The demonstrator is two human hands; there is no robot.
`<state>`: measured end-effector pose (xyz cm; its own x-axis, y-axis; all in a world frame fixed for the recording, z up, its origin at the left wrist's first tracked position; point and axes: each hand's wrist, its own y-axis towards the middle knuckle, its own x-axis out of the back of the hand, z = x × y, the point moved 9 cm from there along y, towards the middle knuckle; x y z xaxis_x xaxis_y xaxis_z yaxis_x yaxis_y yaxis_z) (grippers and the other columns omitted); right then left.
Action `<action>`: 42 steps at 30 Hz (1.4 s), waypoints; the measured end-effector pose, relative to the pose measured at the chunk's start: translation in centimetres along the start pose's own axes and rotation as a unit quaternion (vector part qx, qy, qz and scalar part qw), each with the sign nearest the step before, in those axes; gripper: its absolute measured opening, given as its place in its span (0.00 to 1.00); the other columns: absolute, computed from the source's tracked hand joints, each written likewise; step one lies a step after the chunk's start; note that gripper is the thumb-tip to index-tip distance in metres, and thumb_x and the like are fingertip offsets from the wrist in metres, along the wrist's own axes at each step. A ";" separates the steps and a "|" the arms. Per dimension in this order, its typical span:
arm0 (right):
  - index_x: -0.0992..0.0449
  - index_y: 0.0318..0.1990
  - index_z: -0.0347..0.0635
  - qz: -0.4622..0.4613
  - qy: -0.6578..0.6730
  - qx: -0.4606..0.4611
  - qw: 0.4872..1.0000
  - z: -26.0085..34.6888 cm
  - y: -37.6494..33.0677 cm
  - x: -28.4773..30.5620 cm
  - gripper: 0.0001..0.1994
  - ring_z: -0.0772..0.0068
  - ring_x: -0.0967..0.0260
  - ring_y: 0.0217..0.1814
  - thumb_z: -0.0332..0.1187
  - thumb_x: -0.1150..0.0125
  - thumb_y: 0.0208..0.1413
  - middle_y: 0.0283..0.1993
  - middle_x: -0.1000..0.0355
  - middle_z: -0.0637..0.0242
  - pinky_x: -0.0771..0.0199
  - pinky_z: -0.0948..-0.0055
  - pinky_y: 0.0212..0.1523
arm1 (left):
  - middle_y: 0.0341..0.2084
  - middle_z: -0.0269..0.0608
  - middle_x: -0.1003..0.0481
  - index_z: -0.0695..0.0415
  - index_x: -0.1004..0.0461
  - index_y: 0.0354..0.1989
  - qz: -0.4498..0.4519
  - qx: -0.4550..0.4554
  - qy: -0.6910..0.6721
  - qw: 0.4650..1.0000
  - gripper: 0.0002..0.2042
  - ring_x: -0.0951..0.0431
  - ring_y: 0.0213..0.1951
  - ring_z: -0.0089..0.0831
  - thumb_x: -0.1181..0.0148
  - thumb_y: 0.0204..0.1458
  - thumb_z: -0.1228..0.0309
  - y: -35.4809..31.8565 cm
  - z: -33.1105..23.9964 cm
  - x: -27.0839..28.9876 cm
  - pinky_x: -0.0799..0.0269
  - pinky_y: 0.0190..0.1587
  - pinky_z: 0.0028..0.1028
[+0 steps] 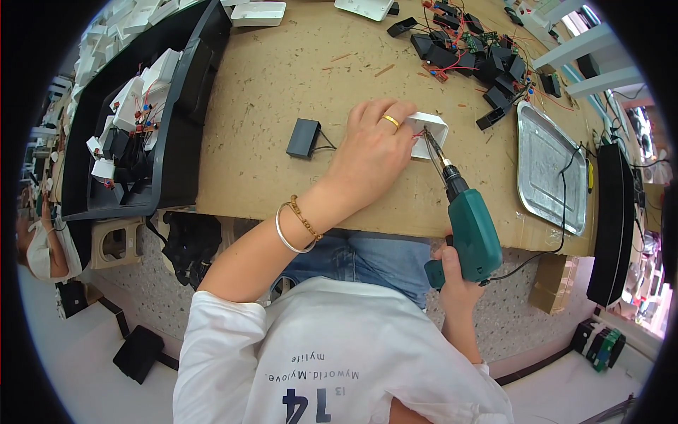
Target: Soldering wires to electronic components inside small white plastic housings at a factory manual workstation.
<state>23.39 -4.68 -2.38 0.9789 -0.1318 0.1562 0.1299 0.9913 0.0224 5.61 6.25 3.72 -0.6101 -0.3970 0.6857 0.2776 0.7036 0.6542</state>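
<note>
My left hand [373, 150] is closed on the left side of a small white plastic case [439, 127] on the table, its fingers covering part of it. Red wire [418, 133] shows inside the case. Gripped in my right hand [458, 279] is a green soldering gun [474, 230] with a trigger handle and a black cord. Its thin metal tip reaches into the case; whether it touches the wire is too small to tell. A black battery box [304, 138] with dark leads lies left of my left hand.
A black bin [173, 134] with white cases and wired parts stands at the left. Black boxes with tangled red wires [487, 60] lie at the far right. A metal tray [554, 173] sits on the cardboard-covered table [268, 191], with the gun's cord [563, 219] across it.
</note>
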 end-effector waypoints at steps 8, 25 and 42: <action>0.32 0.48 0.31 -0.008 0.006 0.018 1.000 0.3 0.0 0.1 0.16 0.79 0.34 0.30 0.31 0.43 0.54 0.31 0.30 0.65 0.33 0.77 0.34 | 0.44 0.37 0.31 0.60 0.29 0.27 0.002 0.003 -0.005 1.000 0.05 0.33 0.48 0.39 0.38 0.43 0.74 -0.1 0.2 -0.1 0.37 0.50 0.37; 0.30 0.43 0.35 -0.023 0.029 -0.019 0.999 0.6 0.3 -0.1 0.10 0.79 0.33 0.31 0.29 0.44 0.55 0.34 0.31 0.66 0.31 0.76 0.34 | 0.44 0.37 0.31 0.60 0.29 0.27 -0.004 0.001 -0.005 1.000 0.06 0.33 0.48 0.39 0.38 0.43 0.74 0.0 0.2 0.0 0.37 0.50 0.37; 0.33 0.51 0.31 0.007 0.039 0.015 0.999 1.0 0.2 -0.1 0.20 0.78 0.34 0.30 0.34 0.43 0.54 0.40 0.30 0.59 0.32 0.77 0.31 | 0.45 0.38 0.31 0.60 0.28 0.27 0.002 0.004 -0.002 1.000 0.05 0.33 0.49 0.40 0.39 0.44 0.74 -0.1 0.2 0.0 0.38 0.51 0.37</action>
<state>23.18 -4.49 -1.42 0.9900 -0.1164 0.0798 0.1127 0.9924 0.0499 5.46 6.34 3.60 -0.6119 -0.3910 0.6875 0.2753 0.7096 0.6486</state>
